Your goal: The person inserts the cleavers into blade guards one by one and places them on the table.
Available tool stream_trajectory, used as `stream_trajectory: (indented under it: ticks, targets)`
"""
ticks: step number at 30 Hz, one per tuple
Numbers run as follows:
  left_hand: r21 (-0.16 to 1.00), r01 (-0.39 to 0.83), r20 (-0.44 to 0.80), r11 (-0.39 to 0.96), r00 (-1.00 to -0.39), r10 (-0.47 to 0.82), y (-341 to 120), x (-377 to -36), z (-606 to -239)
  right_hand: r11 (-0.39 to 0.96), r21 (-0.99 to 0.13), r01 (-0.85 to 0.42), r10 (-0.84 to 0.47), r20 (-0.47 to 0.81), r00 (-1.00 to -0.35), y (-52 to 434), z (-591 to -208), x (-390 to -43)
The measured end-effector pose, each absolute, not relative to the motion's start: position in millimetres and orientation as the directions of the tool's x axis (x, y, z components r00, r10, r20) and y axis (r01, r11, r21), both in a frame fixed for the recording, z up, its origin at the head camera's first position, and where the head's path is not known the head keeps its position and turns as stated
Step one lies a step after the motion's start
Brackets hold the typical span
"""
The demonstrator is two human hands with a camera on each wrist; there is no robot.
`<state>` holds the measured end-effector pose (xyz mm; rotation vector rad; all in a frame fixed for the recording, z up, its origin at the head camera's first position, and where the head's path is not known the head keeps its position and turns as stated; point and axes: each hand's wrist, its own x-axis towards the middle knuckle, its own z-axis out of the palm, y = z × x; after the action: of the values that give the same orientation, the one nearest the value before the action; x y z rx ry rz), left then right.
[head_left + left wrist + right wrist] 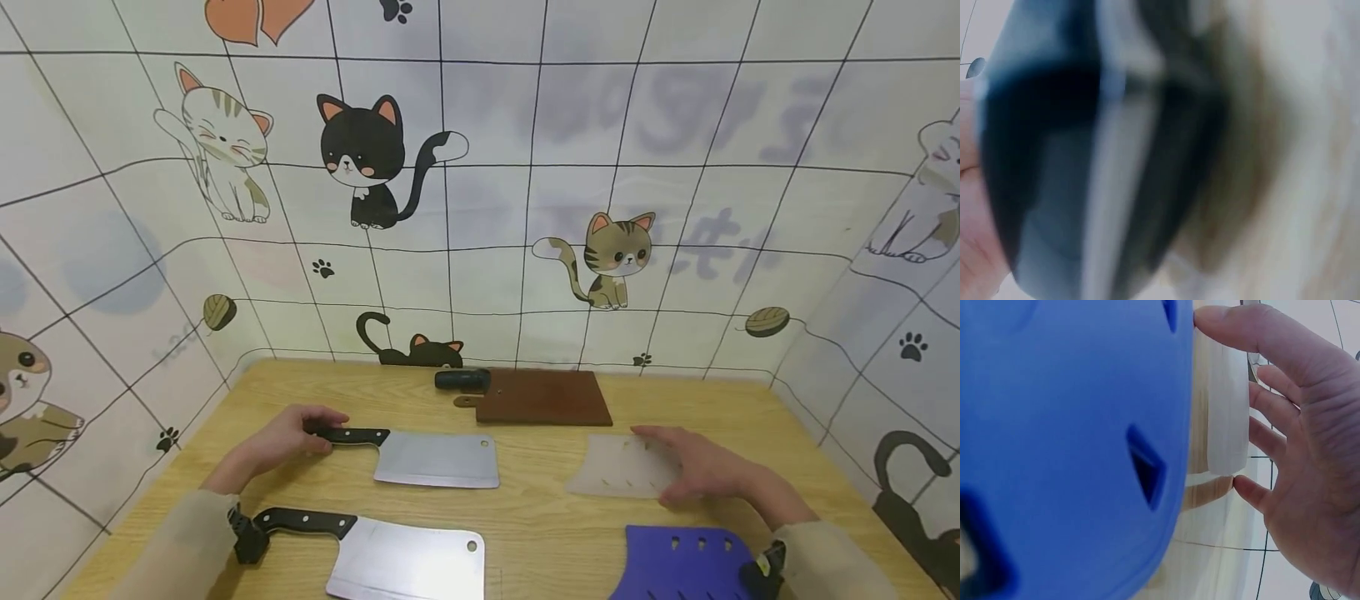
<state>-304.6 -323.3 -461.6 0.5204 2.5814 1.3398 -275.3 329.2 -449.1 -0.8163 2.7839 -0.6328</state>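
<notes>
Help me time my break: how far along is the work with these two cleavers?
Seemingly early. Done: the farther cleaver and nearer cleaver are laid out on the table. In hand: the left hand holds the farther one's handle; the right hand spans the translucent guard, its grip unclear. Remaining, probably: fitting guards, since both blades are bare and the blue guard sits apart.

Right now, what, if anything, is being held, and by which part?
The left hand holds the farther cleaver by the end of its black handle. The right hand spans the whitish slotted piece; a grip cannot be told.
</notes>
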Motion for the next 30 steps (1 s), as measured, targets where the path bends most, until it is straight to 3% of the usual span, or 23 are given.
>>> stream_trajectory:
  ticks: [14, 30]
  targets:
    - [0.849, 0.189, -0.055, 0.494, -0.897, 0.438, -324.0, -304.8, -458.7, 0.779, -0.414, -0.47, -0.516, 0.001, -0.856, 326.1, -448.2, -270.6]
    - [0.861, 0.191, -0.058, 0.471, -0.884, 0.465, -320.8, -301.3, -454.7, 0.743, -0.349, -0.571, -0.563, 0.133, -0.815, 325.4, -444.3, -271.3]
